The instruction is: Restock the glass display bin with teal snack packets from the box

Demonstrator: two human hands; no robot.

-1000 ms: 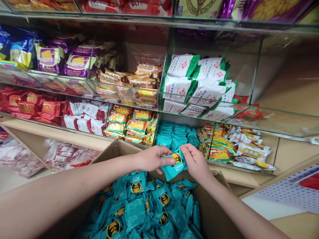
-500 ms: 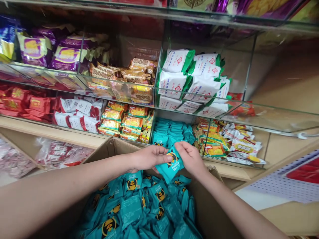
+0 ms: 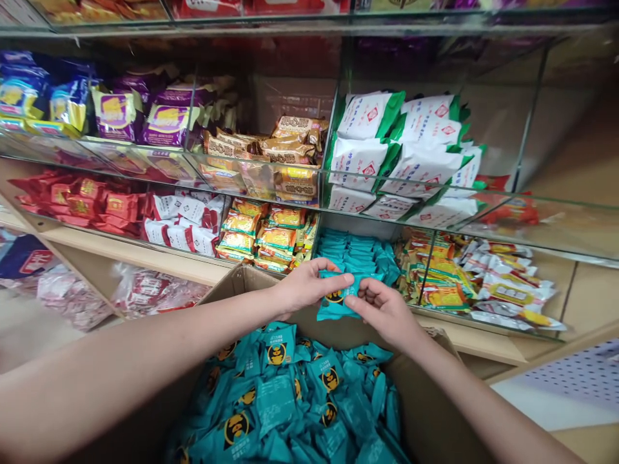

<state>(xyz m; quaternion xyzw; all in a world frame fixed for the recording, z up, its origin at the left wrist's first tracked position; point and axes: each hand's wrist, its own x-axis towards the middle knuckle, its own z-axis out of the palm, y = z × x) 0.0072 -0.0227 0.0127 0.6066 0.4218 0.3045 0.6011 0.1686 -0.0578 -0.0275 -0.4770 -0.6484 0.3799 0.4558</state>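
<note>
Packet (image 3: 337, 301), teal with a black and yellow emblem, held up near the far edge of an open cardboard box (image 3: 416, 399). Left hand (image 3: 309, 287) partly closed on it, thumb flat across the top, fingers mostly hidden behind. Right hand (image 3: 393, 316) partly closed too, thumb on the front, fingers curled at the right end. Loose heap of matching packets (image 3: 275, 399) inside the box below. Beyond, stack of more teal packets (image 3: 355, 251) between orange-and-yellow packets (image 3: 275, 238) to the left and mixed orange snacks (image 3: 445, 296) to the right. White bags (image 3: 360, 164) with green edges just above.
</note>
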